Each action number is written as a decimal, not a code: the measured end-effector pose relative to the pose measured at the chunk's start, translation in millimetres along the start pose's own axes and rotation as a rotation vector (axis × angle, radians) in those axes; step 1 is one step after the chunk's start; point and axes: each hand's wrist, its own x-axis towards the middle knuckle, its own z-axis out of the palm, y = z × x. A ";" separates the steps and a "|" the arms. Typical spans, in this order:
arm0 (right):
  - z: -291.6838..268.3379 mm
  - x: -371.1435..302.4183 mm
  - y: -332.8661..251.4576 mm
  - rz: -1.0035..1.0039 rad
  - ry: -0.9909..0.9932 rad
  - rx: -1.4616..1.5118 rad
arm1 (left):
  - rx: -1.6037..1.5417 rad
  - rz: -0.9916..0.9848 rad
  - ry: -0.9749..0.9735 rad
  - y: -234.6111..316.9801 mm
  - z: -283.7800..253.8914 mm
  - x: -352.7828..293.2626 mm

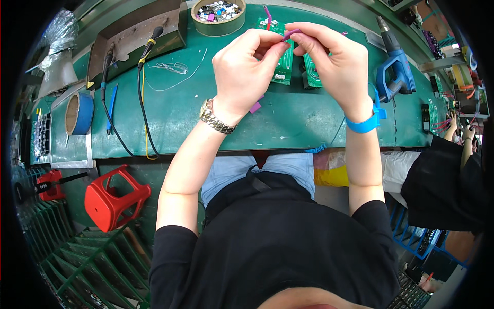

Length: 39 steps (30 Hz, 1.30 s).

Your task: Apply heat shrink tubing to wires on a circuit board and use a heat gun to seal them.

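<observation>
A small purple strip (291, 34) spans the fingertips of both hands, above the far part of the green bench. My left hand (246, 67), with a metal watch at the wrist, pinches its left end. My right hand (337, 64), wearing a blue wrist strap, pinches the other end. Whether it is tubing or a wire sleeve is too small to tell. Below the hands lies a green circuit board (282, 74), partly covered by them. Another green board (311, 75) shows beside my right hand. Near my left wrist a flat purple piece (256, 106) rests on the bench.
A round tub (218, 26) of small parts stands at the back. On the left are a metal tray (118, 44), two black-cabled soldering irons (149, 46), a blue tape roll (79, 114) and loose wire. A blue heat gun (395, 67) sits at right; another person works beyond.
</observation>
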 end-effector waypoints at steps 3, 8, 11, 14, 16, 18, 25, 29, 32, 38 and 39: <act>5.1 2.4 10.6 -0.207 0.091 0.009 | 0.048 0.020 0.007 -1.4 0.8 0.1; -2.8 2.3 2.1 -0.151 0.043 -0.011 | 0.109 0.123 0.019 -2.1 0.6 0.4; -7.0 0.8 -1.2 0.150 -0.037 0.044 | 0.118 0.136 0.027 -0.6 1.4 0.4; -5.1 0.4 1.4 0.112 -0.014 0.118 | 0.130 0.168 0.032 -1.1 1.8 1.1; -4.1 1.2 3.0 0.035 0.005 0.118 | 0.127 0.175 0.036 -2.9 2.7 1.0; -3.3 2.0 3.5 0.019 0.005 0.128 | 0.128 0.182 0.040 -3.0 2.2 1.3; -2.9 1.2 -0.5 -0.030 0.030 0.079 | 0.197 0.212 0.008 -1.7 0.4 1.5; -0.7 2.1 -0.9 0.017 0.039 0.017 | 0.221 0.233 0.009 -0.5 -0.2 1.5; -1.0 3.7 -1.2 0.168 -0.008 0.213 | 0.212 0.213 -0.002 -1.0 0.3 0.1; -5.8 2.6 -0.8 0.272 -0.002 0.359 | 0.194 0.226 0.003 -1.0 0.9 0.1; -5.0 2.4 -1.0 0.270 -0.003 0.359 | 0.195 0.227 0.006 -1.4 0.7 0.0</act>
